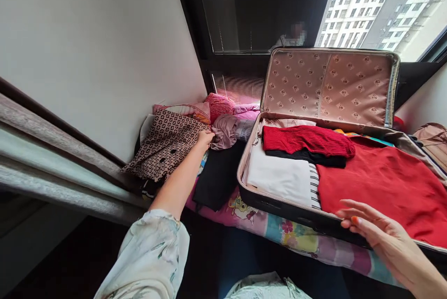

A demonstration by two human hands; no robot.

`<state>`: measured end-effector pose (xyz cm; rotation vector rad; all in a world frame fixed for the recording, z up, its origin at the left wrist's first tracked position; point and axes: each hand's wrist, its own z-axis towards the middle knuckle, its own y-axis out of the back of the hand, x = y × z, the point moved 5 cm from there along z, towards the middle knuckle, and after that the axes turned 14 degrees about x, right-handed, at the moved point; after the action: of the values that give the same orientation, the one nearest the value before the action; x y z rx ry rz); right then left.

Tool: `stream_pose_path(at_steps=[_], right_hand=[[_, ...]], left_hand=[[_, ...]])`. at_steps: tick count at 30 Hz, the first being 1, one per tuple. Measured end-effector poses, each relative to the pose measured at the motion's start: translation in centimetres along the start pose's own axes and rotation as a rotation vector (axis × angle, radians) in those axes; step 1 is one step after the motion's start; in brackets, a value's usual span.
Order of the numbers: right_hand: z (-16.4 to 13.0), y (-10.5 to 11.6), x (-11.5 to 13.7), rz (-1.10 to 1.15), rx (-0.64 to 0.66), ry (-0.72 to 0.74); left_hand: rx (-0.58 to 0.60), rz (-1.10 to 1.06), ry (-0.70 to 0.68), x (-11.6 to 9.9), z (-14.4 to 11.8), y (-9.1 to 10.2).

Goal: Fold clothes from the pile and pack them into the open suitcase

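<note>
Now my left hand pinches the patterned knit garment; my right hand, fingers spread wide, hovers over the open suitcase on the floral bed.

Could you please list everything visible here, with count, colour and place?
open soft suitcase: one, dark shell, beige patterned lining, on the bed, lid up
folded red ribbed knit top: one, red, in suitcase, upper middle
flat red garment: one, red, suitcase right
folded white cloth: one, white, suitcase left
brown-and-cream patterned garment: one, by the wall
black folded garment: one, black, beside the suitcase
mauve crumpled cloth: one, behind it
floral bedsheet: one, multicoloured, underneath
left hand: grip on the patterned garment
right hand: open, above the suitcase front rim
</note>
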<state>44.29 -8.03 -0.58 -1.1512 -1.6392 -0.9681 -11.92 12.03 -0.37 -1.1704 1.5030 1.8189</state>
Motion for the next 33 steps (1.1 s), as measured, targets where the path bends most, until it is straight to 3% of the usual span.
stream_pose_path(at_steps=[3, 6, 10, 12, 15, 18, 21, 25, 30, 33], right_hand=[[2.9, 2.8, 1.7, -0.168, -0.151, 0.162], [7.3, 4.7, 3.9, -0.297, -0.274, 0.328], [14.2, 6.5, 5.5, -0.513, -0.366, 0.386], [16.8, 7.5, 5.1, -0.607, -0.413, 0.347], [18.4, 8.6, 3.8, -0.773, -0.473, 0.326], [18.0, 8.6, 2.4, -1.002, -0.444, 0.297], [17.7, 7.2, 1.5, -1.233, -0.281, 0.213], [18.0, 4.9, 2.3, -1.375, -0.145, 0.195], [19.3, 4.2, 4.0, -1.518, -0.096, 0.160], [20.2, 4.5, 4.6, -1.581, -0.046, 0.120]], left_hand=[[-0.015, 0.040, 0.073, -0.1, -0.4, -2.3], [0.059, 0.131, -0.065, -3.9, -0.8, -5.5], [0.392, 0.419, -0.447, -11.6, -3.2, -13.2], [0.560, 0.610, -0.547, -14.2, -4.6, -17.8], [0.761, 0.862, -0.525, -15.8, -5.3, -23.9], [0.918, 1.028, -0.375, -15.4, -4.4, -27.7], [0.998, 1.102, -0.325, -15.1, -2.9, -28.6], [1.082, 1.158, -0.400, -14.7, -2.2, -27.0], [0.987, 1.259, -0.424, -13.8, -2.9, -24.2], [0.842, 1.202, -0.465, -14.2, -3.2, -23.4]])
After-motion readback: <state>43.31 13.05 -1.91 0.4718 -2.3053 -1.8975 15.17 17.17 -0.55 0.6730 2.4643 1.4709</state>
